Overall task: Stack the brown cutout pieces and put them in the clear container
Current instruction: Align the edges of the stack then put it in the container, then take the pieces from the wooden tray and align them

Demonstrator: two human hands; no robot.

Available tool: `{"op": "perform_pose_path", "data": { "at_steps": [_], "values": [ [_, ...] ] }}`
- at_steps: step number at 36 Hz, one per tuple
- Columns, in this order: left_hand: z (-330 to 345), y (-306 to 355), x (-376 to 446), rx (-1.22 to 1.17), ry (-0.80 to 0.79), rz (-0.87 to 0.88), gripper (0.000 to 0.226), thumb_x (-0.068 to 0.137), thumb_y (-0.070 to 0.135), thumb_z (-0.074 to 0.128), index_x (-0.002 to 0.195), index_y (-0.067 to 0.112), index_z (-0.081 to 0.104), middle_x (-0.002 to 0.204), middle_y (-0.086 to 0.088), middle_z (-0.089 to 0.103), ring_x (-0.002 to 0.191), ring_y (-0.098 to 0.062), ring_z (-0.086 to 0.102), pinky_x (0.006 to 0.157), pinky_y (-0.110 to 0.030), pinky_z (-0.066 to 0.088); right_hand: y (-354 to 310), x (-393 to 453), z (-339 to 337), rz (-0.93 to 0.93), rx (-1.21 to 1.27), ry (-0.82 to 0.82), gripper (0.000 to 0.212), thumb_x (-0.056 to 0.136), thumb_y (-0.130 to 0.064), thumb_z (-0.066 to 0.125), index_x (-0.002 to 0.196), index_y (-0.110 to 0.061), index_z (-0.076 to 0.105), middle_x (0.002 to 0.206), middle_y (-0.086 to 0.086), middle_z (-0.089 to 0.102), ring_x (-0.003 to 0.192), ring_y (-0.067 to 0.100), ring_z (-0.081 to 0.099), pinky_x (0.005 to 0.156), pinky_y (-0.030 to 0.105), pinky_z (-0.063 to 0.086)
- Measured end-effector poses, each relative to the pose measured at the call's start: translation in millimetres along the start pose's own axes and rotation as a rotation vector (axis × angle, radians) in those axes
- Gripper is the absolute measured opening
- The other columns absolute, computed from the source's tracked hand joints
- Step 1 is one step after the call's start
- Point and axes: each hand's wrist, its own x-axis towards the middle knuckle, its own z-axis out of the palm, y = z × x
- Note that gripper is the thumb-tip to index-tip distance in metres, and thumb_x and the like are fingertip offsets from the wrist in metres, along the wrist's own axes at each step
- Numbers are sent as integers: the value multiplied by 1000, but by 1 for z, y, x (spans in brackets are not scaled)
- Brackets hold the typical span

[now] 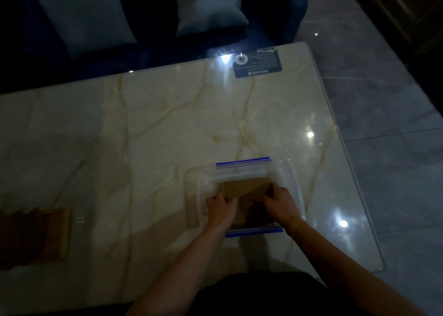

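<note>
A clear container [291, 179] with blue strips on its far and near rims sits on the marble table, near its front right. Inside it lies a stack of brown cutout pieces [244, 188]. My left hand [221, 208] grips the stack's left edge inside the container. On the right edge of the stack, my right hand [281, 203] holds on with the fingers curled over the top piece. The near part of the stack is in shadow under my hands.
The marble table [155, 124] carries a dark label [257, 63] at its far right corner and a wooden stepped piece [36, 234] at the left edge. A dark blue sofa with pale cushions [211, 6] stands beyond. Grey tiled floor [395, 100] lies to the right.
</note>
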Motion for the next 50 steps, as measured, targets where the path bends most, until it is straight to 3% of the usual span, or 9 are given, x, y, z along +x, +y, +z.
{"op": "perform_pose_path", "data": {
  "at_steps": [8,15,24,30,34,38,41,44,50],
  "values": [
    [2,-4,2,49,-21,-5,42,90,29,53,126,8,47,130,-17,37,106,-31,49,83,-30,37,-5,-4,0,-37,-170,76,40,94,-19,52,133,-10,45,116,15,63,103,31,62,92,46,52],
    [1,-6,4,38,-21,7,44,91,27,52,129,7,46,133,-18,37,112,-34,50,85,-29,39,-4,-5,-1,-73,-177,86,27,92,-15,52,119,-10,52,109,16,66,95,29,63,85,42,52],
    [-12,-3,-5,-41,23,49,58,93,30,51,144,11,33,147,-17,35,130,-33,42,105,-36,39,-1,-14,-4,-164,-259,166,22,93,-20,50,111,-12,60,110,11,65,89,22,62,78,36,54],
    [-29,-15,-33,-74,48,282,39,91,32,54,129,24,53,127,-3,59,108,-14,58,85,-27,45,4,-54,-14,-402,-361,200,34,101,-37,46,130,-28,58,127,0,63,111,17,61,89,32,49],
    [-38,-41,-65,-70,25,492,19,92,31,57,109,28,65,105,6,68,93,-3,63,79,-17,48,18,-86,-15,-466,-465,220,27,98,-38,50,120,-33,64,110,-7,69,95,10,64,80,30,54],
    [-45,-74,-91,3,-37,573,13,89,28,62,93,40,65,91,14,70,82,3,64,72,-10,47,39,-109,-9,-444,-571,106,22,96,-40,51,114,-37,63,105,-12,68,87,2,61,78,26,54],
    [-51,-109,-98,99,-104,530,12,88,30,63,99,32,67,93,12,69,84,-5,65,79,-22,52,51,-117,-3,-348,-642,-109,30,95,-45,52,124,-39,58,118,-15,64,100,1,60,89,22,51],
    [-62,-141,-93,367,-185,465,31,85,43,59,112,29,63,103,10,67,92,-5,63,85,-26,51,58,-120,6,-277,-779,-299,41,96,-47,50,135,-36,49,131,-9,58,115,7,58,99,28,49],
    [-88,-190,-84,581,-196,395,38,87,49,57,117,26,60,114,5,65,99,-12,61,87,-26,47,63,-121,33,-268,-843,-353,43,97,-46,49,138,-32,48,135,-4,58,120,10,57,103,31,48]
  ]
}}
